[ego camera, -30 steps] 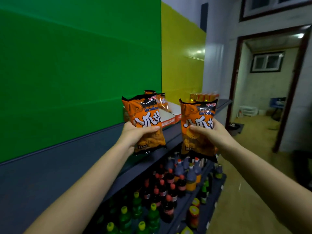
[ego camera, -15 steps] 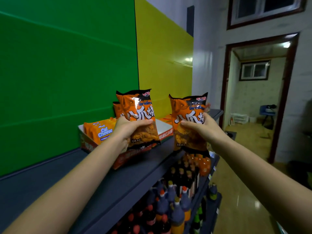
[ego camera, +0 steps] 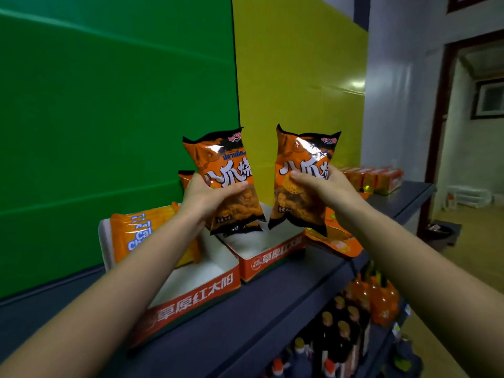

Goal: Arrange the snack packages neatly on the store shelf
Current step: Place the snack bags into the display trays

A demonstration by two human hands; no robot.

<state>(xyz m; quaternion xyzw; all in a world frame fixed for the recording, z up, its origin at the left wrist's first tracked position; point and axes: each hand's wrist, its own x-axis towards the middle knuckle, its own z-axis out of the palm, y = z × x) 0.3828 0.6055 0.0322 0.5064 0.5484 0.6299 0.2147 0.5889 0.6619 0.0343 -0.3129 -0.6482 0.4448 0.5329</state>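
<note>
My left hand (ego camera: pixel 207 197) grips an orange and black snack bag (ego camera: pixel 218 159) upright. Beside it, my right hand (ego camera: pixel 324 189) grips a second, matching snack bag (ego camera: pixel 300 165). Both bags hang in the air above two open red and white cardboard trays, the near tray (ego camera: pixel 191 293) and the far tray (ego camera: pixel 272 257), on the dark top shelf (ego camera: pixel 259 323). Orange Cal Cheese packs (ego camera: pixel 139 236) stand at the back of the near tray. Another orange bag (ego camera: pixel 338 241) lies flat on the shelf right of the far tray, under my right forearm.
A green and yellow wall (ego camera: pixel 136 105) backs the shelf. Orange boxes (ego camera: pixel 373 178) stand at the shelf's far end. Bottles (ego camera: pixel 351 323) fill the lower shelves at bottom right. A doorway (ego camera: pixel 469 132) opens on the right.
The view has closed in on the trays. Both hands with their bags now hang over the far tray, and the Cal Cheese packs and near tray show in full.
</note>
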